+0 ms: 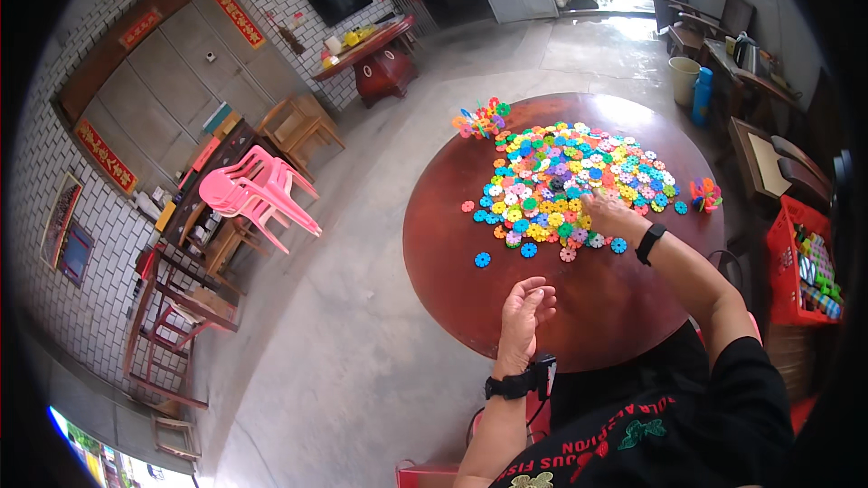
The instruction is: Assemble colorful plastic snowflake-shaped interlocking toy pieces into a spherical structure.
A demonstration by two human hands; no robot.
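Note:
A heap of flower-shaped plastic discs [540, 163] in many colours spreads over the round brown table [443, 244]. My right hand [610, 214] reaches into the near right part of this heap, its fingers drawn together and pointing down among the discs. Whatever is between those fingertips is too small to make out. Short of the heap, over the near side of the table, my left hand [526, 312] is raised with the palm turned inward. Its fingers are loosely bent, and nothing shows in them. A lone blue disc [483, 260] lies left of the heap.
Joined discs form a cluster [482, 119] at the table's far left and another cluster [706, 195] at its right edge. A red crate [800, 258] of toys stands at the right. Pink stacked chairs [258, 188] are across the floor to the left.

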